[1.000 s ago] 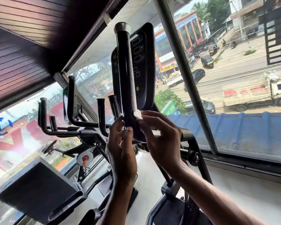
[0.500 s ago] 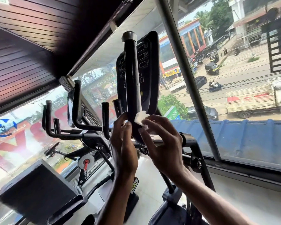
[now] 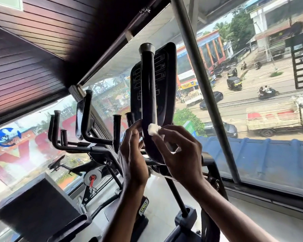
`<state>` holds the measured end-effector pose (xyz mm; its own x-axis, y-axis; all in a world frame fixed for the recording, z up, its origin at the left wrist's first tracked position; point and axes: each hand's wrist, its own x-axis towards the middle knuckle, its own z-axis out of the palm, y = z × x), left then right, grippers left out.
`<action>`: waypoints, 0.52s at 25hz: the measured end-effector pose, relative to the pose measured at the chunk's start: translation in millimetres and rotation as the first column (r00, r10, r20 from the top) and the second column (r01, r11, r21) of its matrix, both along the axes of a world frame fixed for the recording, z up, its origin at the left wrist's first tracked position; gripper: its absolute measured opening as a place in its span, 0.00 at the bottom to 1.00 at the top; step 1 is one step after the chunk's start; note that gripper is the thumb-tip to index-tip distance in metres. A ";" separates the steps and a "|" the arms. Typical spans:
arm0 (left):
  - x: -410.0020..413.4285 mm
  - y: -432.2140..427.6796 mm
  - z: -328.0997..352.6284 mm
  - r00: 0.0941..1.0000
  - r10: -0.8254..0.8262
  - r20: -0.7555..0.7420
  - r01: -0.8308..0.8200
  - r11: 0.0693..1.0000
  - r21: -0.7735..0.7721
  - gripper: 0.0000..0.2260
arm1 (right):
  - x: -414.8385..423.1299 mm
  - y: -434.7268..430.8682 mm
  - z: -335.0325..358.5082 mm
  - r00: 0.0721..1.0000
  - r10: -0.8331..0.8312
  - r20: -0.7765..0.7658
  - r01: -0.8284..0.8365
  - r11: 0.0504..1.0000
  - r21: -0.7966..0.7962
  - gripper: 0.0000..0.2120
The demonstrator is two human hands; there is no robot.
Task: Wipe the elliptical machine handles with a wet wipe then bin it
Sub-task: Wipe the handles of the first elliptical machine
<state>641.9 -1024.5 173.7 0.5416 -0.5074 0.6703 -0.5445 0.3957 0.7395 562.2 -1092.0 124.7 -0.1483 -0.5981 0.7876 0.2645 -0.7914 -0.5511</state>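
Head cam, looking up along the elliptical: both forearms come up from the bottom of frame, wrists bent back, hands meeting at the lower bend of the near upright handle (image 3: 148, 91), a black tube w/ a grey end cap. R hand (image 3: 181, 154) is on the handle's right side, back of hand toward the cam, fingers curled; thumb & forefinger pinch a small bunched white wet wipe (image 3: 153, 129) and press it onto the front of the tube just above the bend. So the wipe is in the R hand, touching the handle. L hand (image 3: 132, 154) is up on the left side, back of hand to the cam, fingertips lying against the tube's left edge about level w/ the wipe, thumb just below them. Can't tell whether the L fingers wrap round the tube or only rest on it; it carries no wipe. Directly behind the handle is the machine's black console (image 3: 166, 75) w/ outlined button squares. To the left, further off, are the black handlebars of another machine (image 3: 86, 119), and a dark boxy block (image 3: 37, 206) sits low left. A grey window post (image 3: 199, 81) slants across the glass on the right; outside, down below, a street w/ a truck (image 3: 276, 117), cars & a blue corrugated roof (image 3: 269, 154).
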 end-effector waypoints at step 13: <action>5.8 -25.5 36.2 0.990 -0.052 0.128 0.039 0.994 0.103 0.16 | 12.5 -28.1 28.8 0.997 0.023 0.074 -0.024 1.000 0.010 0.05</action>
<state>647.8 -1050.0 209.9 0.4278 -0.5975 0.6782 -0.6219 0.3499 0.7006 574.7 -1120.1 153.5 -0.1919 -0.6102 0.7686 0.3235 -0.7788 -0.5375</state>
